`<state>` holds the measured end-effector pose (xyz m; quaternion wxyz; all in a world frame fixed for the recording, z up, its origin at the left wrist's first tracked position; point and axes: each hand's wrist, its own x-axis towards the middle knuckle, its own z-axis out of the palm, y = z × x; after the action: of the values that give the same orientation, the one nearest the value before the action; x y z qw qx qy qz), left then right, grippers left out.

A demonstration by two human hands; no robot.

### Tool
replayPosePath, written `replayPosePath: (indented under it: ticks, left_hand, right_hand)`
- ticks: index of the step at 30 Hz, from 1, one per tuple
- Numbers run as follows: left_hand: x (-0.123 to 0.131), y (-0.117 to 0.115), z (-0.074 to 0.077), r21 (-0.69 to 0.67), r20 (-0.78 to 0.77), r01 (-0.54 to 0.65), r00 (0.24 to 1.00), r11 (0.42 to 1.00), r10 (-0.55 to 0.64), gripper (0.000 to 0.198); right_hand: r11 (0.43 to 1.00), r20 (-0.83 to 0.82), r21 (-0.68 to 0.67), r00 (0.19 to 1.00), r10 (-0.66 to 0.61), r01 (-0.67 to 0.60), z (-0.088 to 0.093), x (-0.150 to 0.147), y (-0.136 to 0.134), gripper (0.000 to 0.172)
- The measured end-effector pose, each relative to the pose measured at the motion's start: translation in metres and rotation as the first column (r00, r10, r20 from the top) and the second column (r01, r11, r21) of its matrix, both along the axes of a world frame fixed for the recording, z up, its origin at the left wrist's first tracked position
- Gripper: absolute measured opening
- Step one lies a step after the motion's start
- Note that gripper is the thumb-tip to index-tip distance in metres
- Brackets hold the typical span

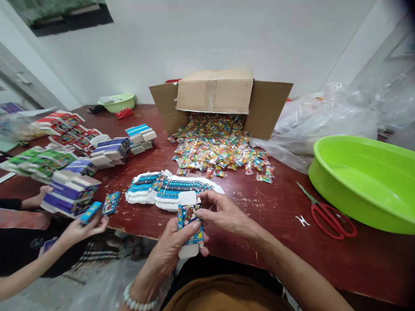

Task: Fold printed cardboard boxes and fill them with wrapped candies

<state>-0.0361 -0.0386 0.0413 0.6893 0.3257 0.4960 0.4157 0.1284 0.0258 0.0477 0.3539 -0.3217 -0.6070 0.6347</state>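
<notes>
In front of my body, a small blue candy box (188,211) with a cartoon picture is held upright, its white end flaps standing out at top and bottom. My left hand (168,248) is closed round its lower part, thumb across the printed front. At the box's upper right edge, my right hand (223,212) pinches it between thumb and fingers. Just beyond lie rows of flat blue box blanks (186,185) with white edges. Farther back, many small clear packets of coloured candies (215,149) spill from a cardboard carton (214,93) lying on its side.
At left, a co-worker's hand (81,231) holds a blue box beside stacked purple boxes (69,194). Green boxes (42,162) and red boxes (71,131) lie beyond. Red-handled scissors (330,220) rest near a large green basin (359,185) on the right; plastic bags (324,121) lie behind.
</notes>
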Motion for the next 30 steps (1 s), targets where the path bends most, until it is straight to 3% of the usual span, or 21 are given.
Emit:
replayPosePath:
  ticks: [2, 7, 11, 13, 15, 21, 25, 28, 30]
  left_hand:
    - [0.002, 0.000, -0.001, -0.015, -0.005, -0.030, 1.000, 0.999, 0.030, 0.038]
    - [0.007, 0.004, -0.007, 0.044, -0.071, -0.073, 0.995, 0.996, 0.076, 0.041]
    - [0.008, 0.002, -0.011, 0.168, -0.100, -0.234, 0.962, 0.958, 0.253, 0.068]
    - [0.009, -0.001, -0.013, 0.243, -0.087, -0.325, 0.931, 0.914, 0.354, 0.083]
    - [0.010, -0.004, -0.015, 0.301, -0.096, -0.343, 0.917, 0.890, 0.386, 0.089]
    - [0.010, -0.002, -0.017, 0.314, -0.080, -0.278, 0.945, 0.908, 0.317, 0.060]
    - [0.011, -0.004, -0.020, 0.289, -0.089, -0.178, 0.973, 0.941, 0.212, 0.038]
    - [0.014, -0.008, -0.027, 0.286, -0.113, -0.122, 0.981, 0.950, 0.160, 0.029]
    - [0.015, -0.011, -0.032, 0.283, -0.117, -0.130, 0.979, 0.950, 0.169, 0.027]
  right_hand:
    - [0.994, -0.090, -0.110, 0.996, 0.002, -0.012, -0.006, -0.007, -0.003, 0.018]
    - [0.973, -0.121, -0.153, 0.974, -0.192, 0.173, -0.020, -0.015, 0.000, 0.025]
    - [0.951, -0.091, -0.139, 0.952, -0.291, 0.277, -0.027, -0.012, 0.004, 0.047]
    - [0.956, -0.095, -0.132, 0.956, -0.277, 0.264, -0.028, -0.011, 0.003, 0.043]
    - [0.960, -0.110, -0.118, 0.957, -0.269, 0.256, -0.030, -0.013, -0.001, 0.035]
    - [0.962, -0.154, -0.081, 0.950, -0.270, 0.260, -0.036, -0.011, -0.004, 0.031]
    - [0.985, -0.032, 0.045, 0.985, -0.167, 0.168, -0.033, 0.005, 0.002, 0.027]
    - [0.998, 0.051, -0.012, 0.997, -0.064, 0.065, -0.033, 0.010, 0.003, 0.032]
    - [0.991, 0.071, -0.083, 0.992, -0.103, 0.109, -0.037, 0.008, 0.000, 0.035]
